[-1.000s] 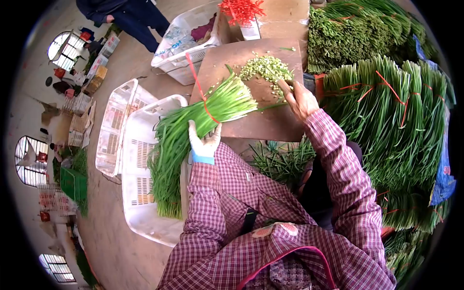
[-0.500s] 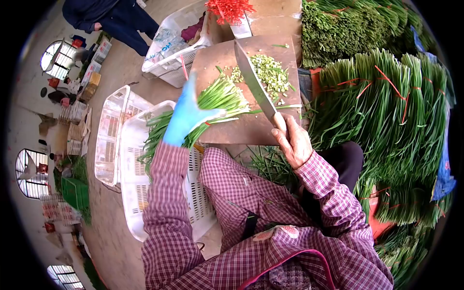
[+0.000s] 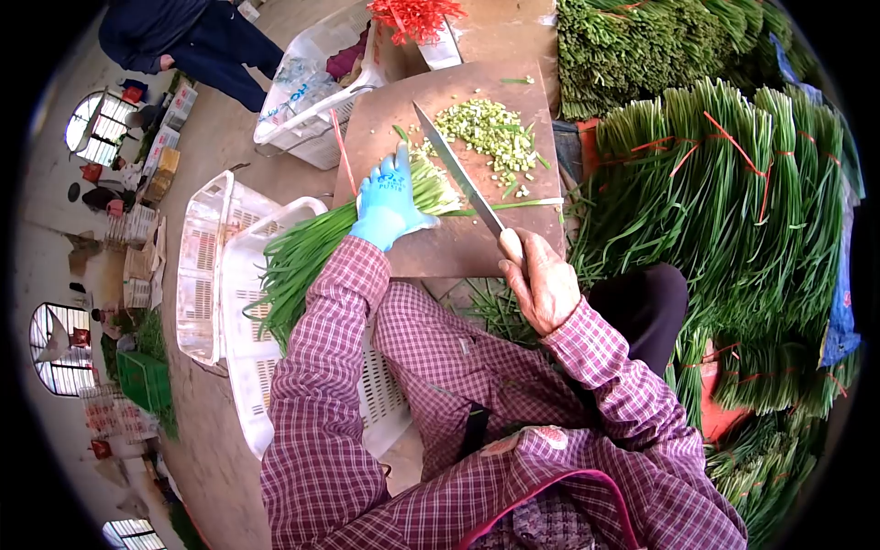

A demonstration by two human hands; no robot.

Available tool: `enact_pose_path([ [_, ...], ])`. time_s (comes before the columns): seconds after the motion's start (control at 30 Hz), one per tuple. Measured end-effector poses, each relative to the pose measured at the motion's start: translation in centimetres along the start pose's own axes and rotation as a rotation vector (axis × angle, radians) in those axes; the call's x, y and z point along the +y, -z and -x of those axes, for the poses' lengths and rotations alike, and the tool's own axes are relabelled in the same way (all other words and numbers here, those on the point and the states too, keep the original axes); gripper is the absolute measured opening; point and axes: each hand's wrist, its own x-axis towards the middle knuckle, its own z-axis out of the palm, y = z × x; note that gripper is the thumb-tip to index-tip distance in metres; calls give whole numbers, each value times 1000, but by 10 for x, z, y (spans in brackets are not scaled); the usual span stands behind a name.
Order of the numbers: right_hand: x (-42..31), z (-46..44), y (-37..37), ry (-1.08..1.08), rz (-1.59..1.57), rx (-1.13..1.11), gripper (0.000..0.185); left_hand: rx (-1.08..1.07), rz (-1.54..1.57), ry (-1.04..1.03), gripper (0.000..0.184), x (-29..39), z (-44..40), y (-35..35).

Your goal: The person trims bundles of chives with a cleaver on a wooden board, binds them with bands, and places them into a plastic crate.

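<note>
My left hand point(image 3: 390, 200), in a blue glove, lies over a bunch of garlic chives point(image 3: 307, 247) and presses it to the brown cutting board point(image 3: 431, 258). The bunch's pale cut ends point right, while its green leaves hang off the board's left side. In my bare right hand point(image 3: 545, 289) is the handle of a large kitchen knife point(image 3: 458, 174). Its blade slants up and left across the board, close to the pale ends. Chopped chive pieces point(image 3: 495, 133) lie beyond the blade. A single stalk point(image 3: 532, 203) lies near the right edge.
White plastic crates point(image 3: 240, 344) stand at my left, another crate point(image 3: 316, 128) holding plastic bags behind them. Tied bundles of chives point(image 3: 715, 183) are piled at my right. Red ties point(image 3: 414, 16) sit beyond the board. A person in dark clothes point(image 3: 197, 41) stands far left.
My left hand has shifted its place on the bunch and settled flatter over it. The knife has swung left and lower, its blade nearer the pale ends. The view has shifted slightly.
</note>
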Motion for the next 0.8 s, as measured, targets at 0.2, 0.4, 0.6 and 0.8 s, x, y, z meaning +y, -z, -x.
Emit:
enact_pose_path([
  [0.2, 3, -4, -7, 14, 151, -7, 42, -72, 42, 19, 114, -5, -13, -1],
  [0.4, 8, -2, -18, 4, 224, -56, 44, -143, 56, 58, 94, 1, -16, 8],
  [0.6, 6, -7, -18, -23, 247, -75, 42, -86, 34, 50, 89, 1, -18, 2],
  [0.8, 8, -12, -19, -65, 243, -113, 30, -70, 1, 69, 91, 7, -12, 2],
])
